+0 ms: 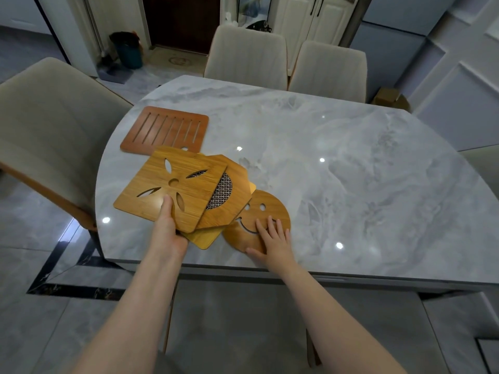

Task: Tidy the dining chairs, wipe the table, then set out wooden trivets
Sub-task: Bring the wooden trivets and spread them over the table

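gleaming grey marble table (351, 171); left hand (167, 233) grips fanned trivets (172, 184), right hand (272, 238) flat on smiley trivet (259, 211).

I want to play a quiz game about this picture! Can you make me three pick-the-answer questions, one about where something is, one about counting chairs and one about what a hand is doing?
1. Where is the slatted mat?
A. behind the fanned mats
B. on a chair
C. on the floor

2. How many chairs stand at the table's far side?
A. none
B. two
C. five

3. What is the right hand doing?
A. hanging at the side
B. making a fist in the air
C. lying flat on the smiley mat

Answers:
1 A, it lies on the table beyond the mats the left hand holds.
2 B, two pale chair backs show there.
3 C, its fingers are spread on the smile.
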